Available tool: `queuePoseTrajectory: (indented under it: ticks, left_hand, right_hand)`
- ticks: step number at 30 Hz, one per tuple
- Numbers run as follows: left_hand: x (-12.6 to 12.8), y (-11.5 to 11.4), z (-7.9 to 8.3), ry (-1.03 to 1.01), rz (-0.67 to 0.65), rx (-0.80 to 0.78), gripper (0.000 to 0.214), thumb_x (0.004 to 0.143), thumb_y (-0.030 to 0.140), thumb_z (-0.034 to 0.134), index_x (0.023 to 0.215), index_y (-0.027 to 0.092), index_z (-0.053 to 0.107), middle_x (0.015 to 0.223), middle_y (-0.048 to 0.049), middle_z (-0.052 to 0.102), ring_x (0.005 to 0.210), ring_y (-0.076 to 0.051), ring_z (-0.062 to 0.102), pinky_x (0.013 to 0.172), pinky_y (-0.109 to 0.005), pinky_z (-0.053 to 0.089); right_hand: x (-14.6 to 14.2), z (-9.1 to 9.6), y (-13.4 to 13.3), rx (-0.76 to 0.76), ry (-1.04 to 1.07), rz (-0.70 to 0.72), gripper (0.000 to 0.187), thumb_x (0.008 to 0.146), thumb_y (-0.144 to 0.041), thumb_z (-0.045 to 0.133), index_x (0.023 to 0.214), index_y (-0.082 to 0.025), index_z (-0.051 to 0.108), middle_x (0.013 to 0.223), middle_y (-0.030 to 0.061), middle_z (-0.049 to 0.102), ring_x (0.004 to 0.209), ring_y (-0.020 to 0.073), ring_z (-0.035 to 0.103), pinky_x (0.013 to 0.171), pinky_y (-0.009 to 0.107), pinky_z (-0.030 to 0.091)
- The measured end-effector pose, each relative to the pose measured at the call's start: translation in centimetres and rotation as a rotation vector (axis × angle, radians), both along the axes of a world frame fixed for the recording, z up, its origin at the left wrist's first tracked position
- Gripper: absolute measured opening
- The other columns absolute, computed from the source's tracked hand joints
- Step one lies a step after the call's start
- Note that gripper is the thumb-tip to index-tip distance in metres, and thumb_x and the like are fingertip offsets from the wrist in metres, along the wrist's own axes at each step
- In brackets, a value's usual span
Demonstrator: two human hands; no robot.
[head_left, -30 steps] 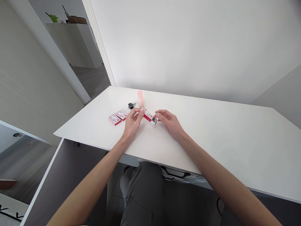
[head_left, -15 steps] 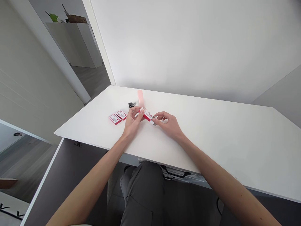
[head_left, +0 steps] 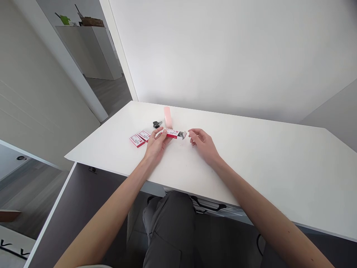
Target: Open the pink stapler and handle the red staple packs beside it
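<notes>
My left hand [head_left: 156, 146] grips a small red-and-white cardboard box [head_left: 171, 133] between thumb and fingers, just above the table. The end flap [head_left: 182, 134] on the box's right side stands open, and the contents cannot be made out. Just right of that flap is my right hand [head_left: 203, 143], apart from the box, its fingers loosely curled with nothing visible in them. Two similar red-and-white boxes [head_left: 136, 140] lie side by side to the left of my left hand. Behind it are a small black object [head_left: 157, 124] and a long pink object [head_left: 167, 117], perhaps a stapler.
The white table [head_left: 264, 163] reaches far to the right and meets a white wall [head_left: 223, 56] at the back. Below the front edge is a drawer with a black handle [head_left: 208, 204], above my legs [head_left: 170, 227]. A doorway opens at the left.
My right hand has let go of the box's end and moved slightly right. The box has turned more level, so its open end faces right and shows clearly.
</notes>
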State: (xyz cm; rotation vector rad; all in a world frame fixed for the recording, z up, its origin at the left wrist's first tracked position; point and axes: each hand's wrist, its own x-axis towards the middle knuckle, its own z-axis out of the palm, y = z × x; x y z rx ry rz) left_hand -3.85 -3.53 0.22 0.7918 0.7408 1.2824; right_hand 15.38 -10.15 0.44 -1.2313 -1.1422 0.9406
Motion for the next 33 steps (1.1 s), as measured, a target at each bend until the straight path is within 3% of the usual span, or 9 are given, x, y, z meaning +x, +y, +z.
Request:
queuePoseTrajectory:
  ticks: [4, 8, 18, 25, 33]
  left_hand:
    - [0.0, 0.0, -0.1, -0.024, -0.010, 0.019, 0.031, 0.088, 0.019, 0.082, 0.111, 0.019, 0.061, 0.104, -0.0058, 0.076, 0.104, -0.017, 0.075, 0.117, -0.045, 0.051]
    - [0.0, -0.2, -0.1, -0.007, -0.069, 0.064, 0.037, 0.085, 0.021, 0.084, 0.115, 0.020, 0.062, 0.110, -0.0053, 0.077, 0.108, -0.018, 0.074, 0.119, -0.046, 0.049]
    - [-0.1, -0.8, 0.4, 0.081, -0.189, 0.124, 0.040, 0.086, 0.028, 0.084, 0.122, 0.020, 0.072, 0.119, -0.0066, 0.074, 0.123, -0.023, 0.068, 0.124, -0.048, 0.043]
    - [0.0, -1.2, 0.4, 0.110, -0.305, 0.155, 0.037, 0.087, 0.032, 0.084, 0.121, 0.019, 0.074, 0.123, -0.0087, 0.073, 0.123, -0.025, 0.069, 0.124, -0.050, 0.045]
    - [0.0, -1.7, 0.7, 0.261, -0.421, 0.246, 0.054, 0.086, 0.038, 0.084, 0.136, 0.025, 0.069, 0.137, -0.0085, 0.070, 0.127, -0.030, 0.066, 0.121, -0.056, 0.044]
  right_hand:
    - [-0.2, 0.0, 0.0, -0.038, 0.157, 0.155, 0.045, 0.088, -0.066, 0.072, 0.107, -0.025, 0.067, 0.096, 0.0024, 0.067, 0.070, 0.0138, 0.058, 0.065, 0.033, 0.050]
    - [-0.2, 0.1, 0.0, -0.067, 0.229, 0.196, 0.045, 0.086, -0.062, 0.078, 0.109, -0.025, 0.066, 0.084, 0.0000, 0.066, 0.064, 0.0134, 0.055, 0.059, 0.031, 0.048]
    - [0.1, 0.0, 0.1, -0.109, 0.311, 0.206, 0.043, 0.080, -0.051, 0.086, 0.108, -0.024, 0.068, 0.071, -0.0045, 0.058, 0.061, 0.0127, 0.053, 0.058, 0.030, 0.045]
    - [-0.1, 0.5, -0.4, -0.070, 0.321, 0.304, 0.050, 0.079, -0.057, 0.085, 0.114, -0.026, 0.067, 0.072, -0.0056, 0.057, 0.064, 0.0134, 0.054, 0.060, 0.031, 0.046]
    - [-0.1, 0.2, -0.3, -0.028, 0.261, 0.314, 0.053, 0.082, -0.060, 0.082, 0.118, -0.025, 0.066, 0.071, -0.0052, 0.060, 0.065, 0.0134, 0.053, 0.063, 0.031, 0.047]
